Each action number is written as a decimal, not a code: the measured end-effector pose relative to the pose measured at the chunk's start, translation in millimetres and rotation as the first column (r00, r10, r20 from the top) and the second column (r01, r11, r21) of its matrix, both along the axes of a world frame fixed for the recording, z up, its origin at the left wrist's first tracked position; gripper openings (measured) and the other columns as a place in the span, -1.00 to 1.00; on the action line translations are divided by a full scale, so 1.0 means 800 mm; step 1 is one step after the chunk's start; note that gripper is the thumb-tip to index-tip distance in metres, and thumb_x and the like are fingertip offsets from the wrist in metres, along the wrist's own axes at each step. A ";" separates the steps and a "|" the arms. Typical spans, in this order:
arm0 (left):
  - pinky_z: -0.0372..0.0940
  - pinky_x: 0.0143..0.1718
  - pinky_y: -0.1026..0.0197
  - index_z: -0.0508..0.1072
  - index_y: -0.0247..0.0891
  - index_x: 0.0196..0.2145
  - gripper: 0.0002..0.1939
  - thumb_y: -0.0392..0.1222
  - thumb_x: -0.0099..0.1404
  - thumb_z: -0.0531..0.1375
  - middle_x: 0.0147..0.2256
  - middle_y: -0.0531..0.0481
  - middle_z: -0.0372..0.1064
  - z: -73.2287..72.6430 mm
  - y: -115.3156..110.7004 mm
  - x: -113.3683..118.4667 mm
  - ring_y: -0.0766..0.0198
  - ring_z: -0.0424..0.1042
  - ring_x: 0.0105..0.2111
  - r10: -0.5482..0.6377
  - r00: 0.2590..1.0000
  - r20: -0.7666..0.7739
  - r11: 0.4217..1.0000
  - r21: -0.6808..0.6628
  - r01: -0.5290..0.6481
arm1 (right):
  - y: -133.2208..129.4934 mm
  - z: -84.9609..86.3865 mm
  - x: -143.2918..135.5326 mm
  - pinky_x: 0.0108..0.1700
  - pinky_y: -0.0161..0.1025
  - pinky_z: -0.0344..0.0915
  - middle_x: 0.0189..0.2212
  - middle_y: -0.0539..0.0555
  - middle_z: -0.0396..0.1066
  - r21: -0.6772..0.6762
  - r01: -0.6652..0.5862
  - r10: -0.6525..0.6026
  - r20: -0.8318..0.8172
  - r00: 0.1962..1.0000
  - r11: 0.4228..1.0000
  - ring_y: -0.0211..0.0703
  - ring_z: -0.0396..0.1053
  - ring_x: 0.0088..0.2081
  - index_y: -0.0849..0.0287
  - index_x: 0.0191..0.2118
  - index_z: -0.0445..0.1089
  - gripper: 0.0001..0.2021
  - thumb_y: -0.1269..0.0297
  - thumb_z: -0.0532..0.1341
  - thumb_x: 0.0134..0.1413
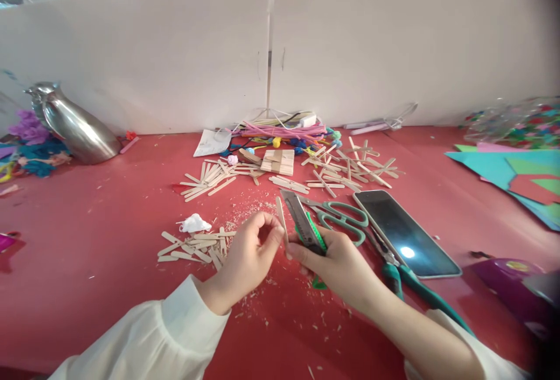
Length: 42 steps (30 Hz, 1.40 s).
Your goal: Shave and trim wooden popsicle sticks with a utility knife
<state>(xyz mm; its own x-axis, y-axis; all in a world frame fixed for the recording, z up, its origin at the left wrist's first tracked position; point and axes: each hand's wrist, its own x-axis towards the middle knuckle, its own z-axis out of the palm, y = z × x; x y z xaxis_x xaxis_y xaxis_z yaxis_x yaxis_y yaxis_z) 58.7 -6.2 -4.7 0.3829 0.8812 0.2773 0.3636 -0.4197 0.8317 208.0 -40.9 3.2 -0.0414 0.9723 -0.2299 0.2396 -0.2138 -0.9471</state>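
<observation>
A stick (280, 216) is pinched upright between the thumb and fingertips of the left hand (249, 254), and its lower end is met by the right thumb. A knife (311, 234) is grasped in the right hand (339, 257), with its blade pointed away from the body and set just beside the stick; it seems to be gripped low so that the fingers are kept back from the edge. Both hands are brought close together above the bench (131, 211), perhaps so that the stick can be steadied from two sides.

Shavings (250, 208) are scattered beyond and under the hands, as would be expected where wood is pared. Loose sticks (192, 248) are heaped just left of the left hand, probably for easy reach, with a white wad (195, 223) behind them. A banded bundle (278, 162) is laid farther ahead, its band likely meant to keep it together. Scissors (344, 226) are left just beyond the right hand, while pliers (411, 279) and a phone (405, 233) are placed to its right
</observation>
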 end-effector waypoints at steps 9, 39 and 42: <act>0.15 -0.39 0.19 0.19 -0.26 -0.42 -0.89 -0.36 0.25 -0.05 -0.45 -0.01 0.21 -0.003 0.003 0.001 0.22 0.22 -0.40 0.154 0.903 -0.400 0.858 0.508 0.079 | 0.001 -0.002 0.004 -0.63 -0.39 -0.05 -0.68 -0.14 -0.03 0.169 -0.022 -0.017 0.225 0.974 0.985 -0.38 -0.06 -0.63 0.15 -0.57 0.15 -0.87 0.27 0.11 -0.13; 0.15 -0.54 0.33 0.40 -0.26 -0.47 -0.81 -0.15 0.22 0.09 -0.51 0.06 0.30 0.023 0.011 -0.020 0.37 0.26 -0.53 -0.183 0.980 -0.073 0.959 -0.233 0.161 | 0.009 0.008 0.022 -0.62 -0.33 0.12 -0.73 -0.13 0.12 0.114 0.116 -0.122 0.043 0.992 0.987 -0.34 0.09 -0.67 0.16 -0.39 0.30 -0.71 0.02 0.16 -0.10; 0.13 -0.57 0.35 0.42 -0.27 -0.47 -0.80 -0.14 0.21 0.10 -0.58 0.07 0.31 0.023 0.004 -0.017 0.40 0.24 -0.58 -0.287 0.958 0.021 0.878 -0.395 0.271 | 0.010 0.006 0.022 -0.62 -0.33 0.13 -0.73 -0.15 0.12 0.142 0.139 -0.143 0.016 0.990 0.980 -0.35 0.09 -0.67 0.16 -0.39 0.30 -0.73 0.05 0.19 -0.12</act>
<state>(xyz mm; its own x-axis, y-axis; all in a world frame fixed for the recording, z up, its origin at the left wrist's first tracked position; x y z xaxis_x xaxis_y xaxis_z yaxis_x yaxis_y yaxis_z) 45.0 -2.6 13.9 0.6320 0.7702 -0.0854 0.3135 -0.1533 0.9371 225.8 -32.6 8.0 0.1027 0.9906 -0.0905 0.2410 -0.1131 -0.9639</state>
